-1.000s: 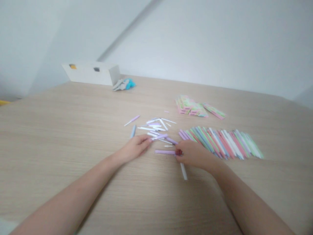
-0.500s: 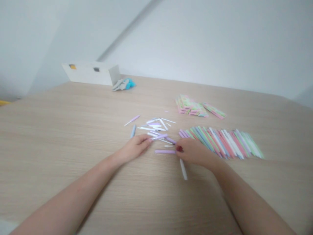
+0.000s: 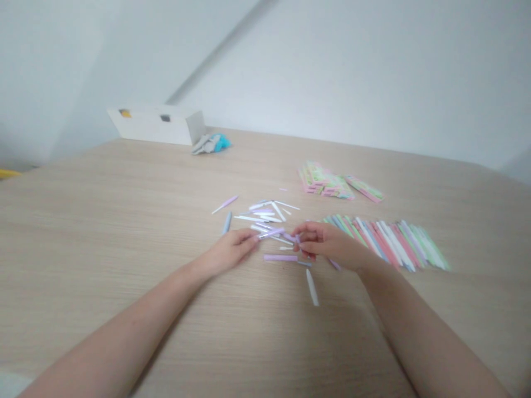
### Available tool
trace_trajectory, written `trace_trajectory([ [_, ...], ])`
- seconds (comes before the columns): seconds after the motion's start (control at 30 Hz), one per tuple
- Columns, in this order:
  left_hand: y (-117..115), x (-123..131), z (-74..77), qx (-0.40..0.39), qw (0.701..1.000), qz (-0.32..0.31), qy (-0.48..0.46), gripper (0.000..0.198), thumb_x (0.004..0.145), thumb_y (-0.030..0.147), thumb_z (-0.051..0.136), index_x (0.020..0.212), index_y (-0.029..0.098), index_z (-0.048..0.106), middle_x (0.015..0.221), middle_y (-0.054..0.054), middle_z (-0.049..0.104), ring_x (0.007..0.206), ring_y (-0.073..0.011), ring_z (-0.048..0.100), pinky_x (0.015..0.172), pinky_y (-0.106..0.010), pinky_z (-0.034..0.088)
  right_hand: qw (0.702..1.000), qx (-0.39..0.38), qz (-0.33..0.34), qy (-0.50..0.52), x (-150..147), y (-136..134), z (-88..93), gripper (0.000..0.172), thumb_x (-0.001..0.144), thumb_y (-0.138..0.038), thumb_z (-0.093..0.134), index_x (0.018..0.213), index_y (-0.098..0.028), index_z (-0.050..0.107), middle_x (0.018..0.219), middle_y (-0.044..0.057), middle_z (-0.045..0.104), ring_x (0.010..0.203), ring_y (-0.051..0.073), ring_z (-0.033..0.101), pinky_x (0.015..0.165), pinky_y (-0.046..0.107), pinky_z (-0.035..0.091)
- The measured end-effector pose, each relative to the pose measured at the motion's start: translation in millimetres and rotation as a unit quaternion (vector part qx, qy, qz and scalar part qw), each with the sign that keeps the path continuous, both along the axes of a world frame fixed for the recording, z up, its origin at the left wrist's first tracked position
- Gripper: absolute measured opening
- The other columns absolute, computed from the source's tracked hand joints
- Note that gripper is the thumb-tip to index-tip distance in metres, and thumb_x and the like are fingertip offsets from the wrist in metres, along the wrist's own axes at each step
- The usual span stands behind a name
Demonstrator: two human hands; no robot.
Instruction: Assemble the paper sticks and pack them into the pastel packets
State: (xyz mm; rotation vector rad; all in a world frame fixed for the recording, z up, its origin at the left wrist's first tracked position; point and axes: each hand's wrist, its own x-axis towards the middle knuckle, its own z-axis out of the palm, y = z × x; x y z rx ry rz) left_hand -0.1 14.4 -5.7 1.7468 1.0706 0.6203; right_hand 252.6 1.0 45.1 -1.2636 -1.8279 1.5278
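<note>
My left hand [image 3: 233,247] pinches the near end of a slim purple pen piece [image 3: 274,232], which points right over a loose heap of white and purple pen parts [image 3: 265,213]. To its right, my right hand [image 3: 326,242] has thumb and fingertips closed on a small purple pen part [image 3: 297,239], partly hidden by the fingers. Below the hands lie a purple tube [image 3: 280,257] and a white pen part [image 3: 312,287]. A row of slim pens [image 3: 390,240] in green, white, red, blue and purple lies beside my right hand, which covers its left end.
Behind the row sit stacked pink and green packets [image 3: 321,179], with one packet [image 3: 365,189] apart. A white box [image 3: 153,126] and a grey and blue crumpled item [image 3: 211,143] stand at the back left. A blue piece [image 3: 227,222] and a purple pointed piece [image 3: 225,204] lie near my left hand.
My right hand has turned and its fingers have opened out somewhat around the purple part. A thin blue piece beside the purple tube now shows. My left hand stays put.
</note>
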Motion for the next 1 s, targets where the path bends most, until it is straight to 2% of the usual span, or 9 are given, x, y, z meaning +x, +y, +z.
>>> trace_trajectory([
  [0.1,-1,0,1.6,-0.004,1.0,-0.005,-0.003,0.036,0.088,0.048,0.042,0.08,0.015,0.054,0.046,0.007,0.039,0.041,-0.0077,0.034,0.042,-0.019,0.027,1.0,-0.005,0.0,0.012,1,0,-2.5,0.033,0.075,-0.028,0.061,0.105,-0.014,0.054,0.087,0.005,0.067,0.064,0.01,0.057,0.059,0.023,0.043],
  [0.27,-2,1,4.5,-0.01,1.0,-0.018,-0.013,0.033,0.087,0.045,0.045,0.079,0.015,0.054,0.047,0.007,0.039,0.041,-0.0069,0.033,0.041,-0.019,0.025,1.0,0.002,-0.006,0.018,1,3,-8.0,0.029,0.074,-0.024,0.059,0.101,-0.015,0.054,0.084,0.004,0.066,0.063,0.009,0.057,0.058,0.021,0.043],
  [0.4,-2,1,1.3,-0.035,0.999,-0.033,-0.019,0.034,0.087,0.046,0.043,0.077,0.015,0.054,0.044,0.007,0.037,0.038,-0.0069,0.032,0.039,-0.019,0.024,0.998,0.007,-0.065,-0.021,-5,3,-11.7,0.016,0.072,-0.019,0.053,0.088,-0.017,0.05,0.07,-0.001,0.062,0.053,0.008,0.054,0.048,0.019,0.041],
  [0.5,-1,0,-2.3,-0.056,0.998,-0.016,-0.035,0.036,0.088,0.047,0.041,0.078,0.015,0.053,0.041,0.008,0.036,0.035,-0.0071,0.033,0.037,-0.018,0.024,0.994,0.004,-0.097,-0.052,-12,1,-13.0,0.01,0.072,-0.017,0.046,0.081,-0.019,0.048,0.059,-0.005,0.056,0.045,0.007,0.048,0.042,0.017,0.036],
  [0.67,3,0,-6.6,-0.08,0.993,0.037,-0.08,0.032,0.087,0.044,0.04,0.078,0.015,0.052,0.037,0.007,0.038,0.033,-0.0076,0.032,0.035,-0.018,0.023,0.989,0.005,-0.123,-0.08,-18,0,-13.6,0.011,0.072,-0.02,0.042,0.081,-0.02,0.048,0.049,-0.007,0.047,0.042,0.009,0.044,0.039,0.018,0.032],
  [0.8,8,0,-10.2,-0.09,0.986,0.086,-0.115,0.03,0.087,0.042,0.041,0.077,0.016,0.052,0.038,0.007,0.038,0.031,-0.0071,0.031,0.034,-0.018,0.022,0.973,0.08,-0.134,-0.17,-20,4,-11.1,0.015,0.073,-0.02,0.042,0.079,-0.018,0.056,0.051,-0.006,0.048,0.045,0.009,0.044,0.044,0.019,0.032],
  [0.93,10,-1,-11.8,-0.086,0.98,0.116,-0.14,0.029,0.084,0.042,0.044,0.074,0.016,0.051,0.04,0.007,0.038,0.031,-0.0064,0.032,0.034,-0.018,0.021,0.928,0.217,-0.106,-0.283,-26,9,-13.2,0.022,0.077,-0.024,0.046,0.082,-0.018,0.067,0.064,0.0,0.062,0.061,0.013,0.054,0.055,0.022,0.035],
  [1.0,11,-1,-11.5,-0.085,0.98,0.114,-0.142,0.029,0.084,0.041,0.045,0.073,0.016,0.051,0.039,0.007,0.037,0.031,-0.0063,0.031,0.034,-0.018,0.021,0.91,0.255,-0.081,-0.318,-31,11,-17.0,0.023,0.079,-0.026,0.049,0.085,-0.018,0.069,0.07,0.002,0.066,0.066,0.014,0.056,0.059,0.023,0.036],
])
